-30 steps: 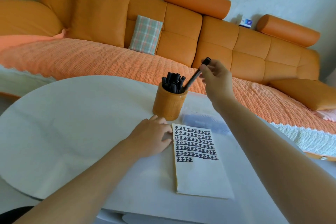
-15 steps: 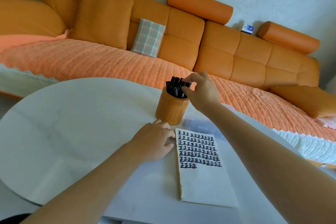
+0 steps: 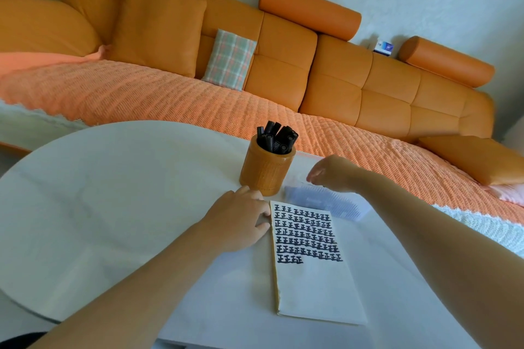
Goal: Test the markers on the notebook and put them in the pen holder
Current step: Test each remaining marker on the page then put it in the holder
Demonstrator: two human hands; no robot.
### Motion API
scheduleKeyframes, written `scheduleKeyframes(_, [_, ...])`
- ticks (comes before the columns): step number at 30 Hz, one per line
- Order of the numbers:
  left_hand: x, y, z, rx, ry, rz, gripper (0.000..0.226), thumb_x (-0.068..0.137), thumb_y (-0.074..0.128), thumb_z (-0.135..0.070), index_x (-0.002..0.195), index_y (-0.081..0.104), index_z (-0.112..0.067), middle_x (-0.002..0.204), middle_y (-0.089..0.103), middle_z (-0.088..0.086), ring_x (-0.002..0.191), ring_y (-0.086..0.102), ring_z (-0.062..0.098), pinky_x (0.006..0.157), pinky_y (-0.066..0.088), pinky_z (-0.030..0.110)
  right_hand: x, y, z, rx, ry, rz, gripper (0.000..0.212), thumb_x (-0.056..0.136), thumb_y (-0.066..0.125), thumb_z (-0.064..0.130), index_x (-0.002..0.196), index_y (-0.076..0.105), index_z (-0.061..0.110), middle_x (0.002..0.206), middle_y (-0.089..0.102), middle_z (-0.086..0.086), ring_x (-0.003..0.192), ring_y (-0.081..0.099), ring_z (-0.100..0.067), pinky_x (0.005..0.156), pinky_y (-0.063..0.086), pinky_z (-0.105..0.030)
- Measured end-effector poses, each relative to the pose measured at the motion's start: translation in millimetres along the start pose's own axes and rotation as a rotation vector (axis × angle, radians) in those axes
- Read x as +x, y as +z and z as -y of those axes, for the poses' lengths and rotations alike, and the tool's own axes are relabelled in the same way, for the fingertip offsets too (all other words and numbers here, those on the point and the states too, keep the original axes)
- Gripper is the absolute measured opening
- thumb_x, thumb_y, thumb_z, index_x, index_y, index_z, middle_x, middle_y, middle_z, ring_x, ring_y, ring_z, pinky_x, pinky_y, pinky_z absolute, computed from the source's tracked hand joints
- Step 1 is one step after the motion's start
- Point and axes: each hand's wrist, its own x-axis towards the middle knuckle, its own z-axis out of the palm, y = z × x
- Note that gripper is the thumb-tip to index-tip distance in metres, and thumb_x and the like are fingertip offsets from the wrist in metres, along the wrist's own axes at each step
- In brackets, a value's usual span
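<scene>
Pen holder (image 3: 266, 171) stands just beyond left hand (image 3: 236, 224), beside right hand (image 3: 337, 173).

An orange sofa (image 3: 334, 93) with a plaid cushion (image 3: 229, 61) stands behind the white round table (image 3: 113, 207).

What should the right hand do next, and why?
Probably dip the right hand to the pale plastic case just under it for another marker. It looks empty, black markers stand in the pen holder, and the left hand rests at the corner of the notebook, ready for a test. Whether the case holds one I cannot tell.
</scene>
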Motion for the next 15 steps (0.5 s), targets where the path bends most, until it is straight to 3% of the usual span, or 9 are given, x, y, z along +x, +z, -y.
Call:
scheduleKeyframes(4, [0.4, 3.4, 0.3, 0.012, -0.003, -0.022, 0.033, 0.096, 0.044, -0.045, 0.121, 0.059, -0.029, 0.122, 0.056, -0.011, 0.107, 0.048, 0.010, 0.087, 0.045, 0.027, 12.9, -2.6, -1.3, -0.129, -0.021, 0.135, 0.027, 0.097, 0.057, 0.018, 0.118, 0.071, 0.026, 0.128, 0.067, 0.002, 0.118, 0.060, -0.019, 0.112, 0.039, -0.043])
scheduleKeyframes(6, [0.5, 4.6, 1.2, 0.014, 0.000, -0.031, 0.032, 0.096, 0.045, -0.044, 0.120, 0.059, -0.030, 0.121, 0.057, -0.011, 0.106, 0.048, 0.010, 0.087, 0.046, 0.028, 20.7, 0.5, -1.0, -0.170, -0.007, 0.224, 0.033, 0.099, 0.051, 0.016, 0.126, 0.067, 0.025, 0.135, 0.062, 0.001, 0.124, 0.056, -0.020, 0.108, 0.041, -0.038])
scheduleKeyframes(9, [0.2, 7.8, 3.4, 0.021, 0.009, -0.043, 0.030, 0.096, 0.044, -0.044, 0.119, 0.059, -0.030, 0.120, 0.056, -0.011, 0.107, 0.047, 0.010, 0.087, 0.045, 0.027, 31.0, 3.5, 1.3, -0.242, -0.014, 0.272, 0.034, 0.098, 0.052, 0.014, 0.127, 0.066, 0.024, 0.134, 0.061, 0.000, 0.123, 0.054, -0.019, 0.105, 0.038, -0.032])
scheduleKeyframes(15, [-0.2, 13.5, 2.8, 0.043, 0.017, -0.086, 0.029, 0.096, 0.043, -0.042, 0.117, 0.058, -0.029, 0.118, 0.055, -0.010, 0.107, 0.046, 0.011, 0.084, 0.042, 0.026, 35.6, 5.4, -4.3, -0.216, -0.036, 0.224, 0.025, 0.094, 0.057, 0.021, 0.115, 0.067, 0.025, 0.122, 0.064, -0.001, 0.114, 0.058, -0.021, 0.103, 0.047, -0.039])
